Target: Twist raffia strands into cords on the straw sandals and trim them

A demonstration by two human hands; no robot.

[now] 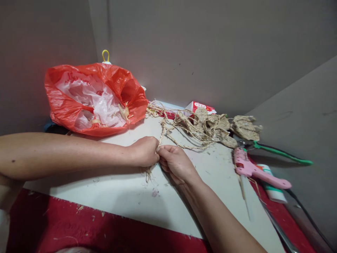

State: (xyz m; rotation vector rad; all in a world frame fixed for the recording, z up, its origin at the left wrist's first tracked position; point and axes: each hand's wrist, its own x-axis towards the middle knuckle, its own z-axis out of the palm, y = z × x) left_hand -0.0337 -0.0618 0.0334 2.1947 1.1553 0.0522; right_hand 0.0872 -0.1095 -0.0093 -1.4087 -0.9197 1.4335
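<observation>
My left hand (144,151) and my right hand (176,162) meet at the middle of a white board (126,196), both closed in a pinch on a thin straw rope (162,130). The rope runs from my fingers away toward the far edge, and its frayed end (149,174) hangs below my left fist. Farther along the rope lies a pile of woven straw pieces (207,127), apart from both hands.
A red plastic bag (94,98) with white plastic and straw inside stands at the back left. At the right lie a pink glue gun (256,169), green-handled shears (281,153), a white tube (272,188) and a small red-and-white box (200,106). Red cloth (79,228) covers the table under the board.
</observation>
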